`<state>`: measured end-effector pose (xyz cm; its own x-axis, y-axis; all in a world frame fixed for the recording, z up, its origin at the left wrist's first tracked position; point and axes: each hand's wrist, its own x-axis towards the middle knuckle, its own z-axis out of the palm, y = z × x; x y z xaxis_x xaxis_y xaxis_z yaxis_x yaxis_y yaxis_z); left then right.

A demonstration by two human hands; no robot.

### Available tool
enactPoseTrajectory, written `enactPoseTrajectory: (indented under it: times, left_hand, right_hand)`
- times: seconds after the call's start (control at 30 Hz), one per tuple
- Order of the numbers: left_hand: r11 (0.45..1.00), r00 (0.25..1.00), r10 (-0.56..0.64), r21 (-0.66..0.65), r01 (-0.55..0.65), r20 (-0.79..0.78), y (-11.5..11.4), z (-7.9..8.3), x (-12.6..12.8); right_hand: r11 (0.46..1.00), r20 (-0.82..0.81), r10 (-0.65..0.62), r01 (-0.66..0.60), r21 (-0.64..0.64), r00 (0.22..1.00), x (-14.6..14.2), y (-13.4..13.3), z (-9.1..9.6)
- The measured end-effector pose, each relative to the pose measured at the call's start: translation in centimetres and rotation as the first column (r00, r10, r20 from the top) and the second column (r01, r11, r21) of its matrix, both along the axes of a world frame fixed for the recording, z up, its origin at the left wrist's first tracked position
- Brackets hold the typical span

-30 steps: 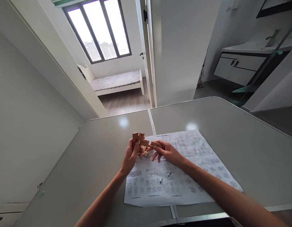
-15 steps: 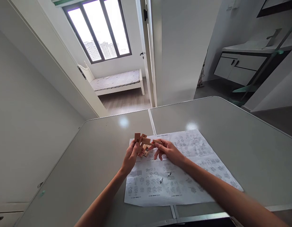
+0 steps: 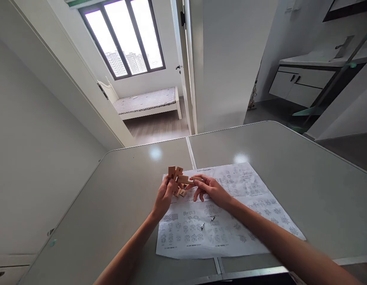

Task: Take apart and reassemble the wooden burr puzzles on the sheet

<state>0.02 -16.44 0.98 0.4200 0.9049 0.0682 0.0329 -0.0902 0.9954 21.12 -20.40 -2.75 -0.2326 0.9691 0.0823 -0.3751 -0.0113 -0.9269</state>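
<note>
A cluster of light wooden puzzle blocks [image 3: 178, 171] is held up over the near edge of a printed sheet, its pieces crossing at several angles. Dark figures show on some of them, one reading 2. My left hand [image 3: 162, 197] is closed round the cluster's left side, which hides part of it. From the right, my right hand [image 3: 213, 191] pinches a notched wooden puzzle piece [image 3: 196, 178] between thumb and forefinger, its other fingers curled loosely below. This piece meets the cluster's right side; whether it is interlocked, I cannot tell.
The creased instruction sheet [image 3: 231, 237], full of small diagrams, lies under my hands on a grey table [image 3: 124, 198]. Two small dark-and-white scraps [image 3: 202, 226] rest on the sheet. A metal seam [image 3: 191, 152] crosses the table. Beyond are a bed [image 3: 148, 102] and a washbasin cabinet [image 3: 302, 83].
The wooden cluster has turned slightly in my left hand, so the numbered faces show more clearly. My right hand stays almost in place, still pinching its piece.
</note>
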Motion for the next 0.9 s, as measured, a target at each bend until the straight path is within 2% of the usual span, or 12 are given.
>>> enactPoseTrajectory:
  times: [0.2, 0.47, 0.73, 0.9]
  left_hand:
    - [0.991, 0.992, 0.089, 0.105, -0.079, -0.095, -0.1, 0.0, 0.1]
    - [0.949, 0.958, 0.192, 0.29, -0.126, -0.212, -0.4, -1.0, 0.0]
    - [0.946, 0.95, 0.207, 0.296, -0.133, -0.234, -0.9, -0.7, 0.3]
    - [0.941, 0.947, 0.225, 0.303, -0.15, -0.229, -1.0, -0.6, 0.4]
  right_hand:
    - [1.0, 0.026, -0.02, 0.02, 0.011, 0.999, -0.3, 0.0, -0.3]
    - [0.996, 0.058, -0.078, 0.076, 0.038, 0.995, -0.5, -0.2, -0.3]
    - [0.995, 0.073, -0.1, 0.098, 0.031, 0.992, -0.6, -0.3, -0.4]
    - [0.992, 0.157, -0.119, 0.112, 0.053, 0.981, -0.9, -0.5, -0.5]
